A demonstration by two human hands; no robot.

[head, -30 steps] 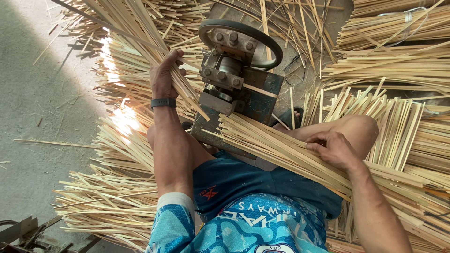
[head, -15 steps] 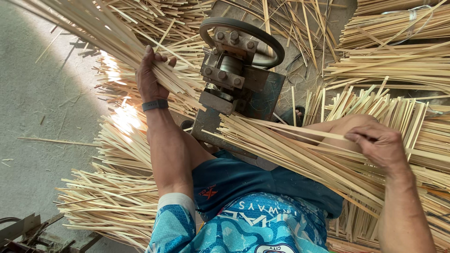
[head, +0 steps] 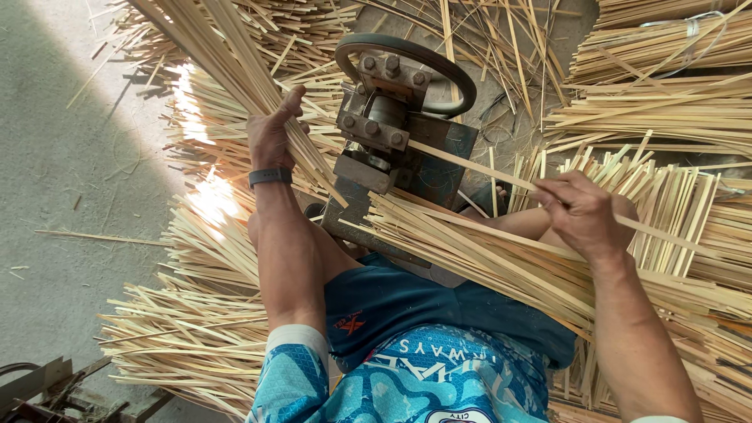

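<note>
Bamboo strip point(head: 478, 166) runs from the metal machine point(head: 392, 133) at centre down-right, pinched in the right hand point(head: 583, 215); the left hand point(head: 270, 137) clasps a slanting bundle point(head: 235, 63) at upper left.

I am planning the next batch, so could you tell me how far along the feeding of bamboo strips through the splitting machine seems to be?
Done: thin split slivers lie piled on the floor, and the left hand grips a bundle at the machine's far side. In hand: the right hand guides a single strip toward the machine. Left: a thick stack of strips across the lap, plus tied bundles behind.
</note>
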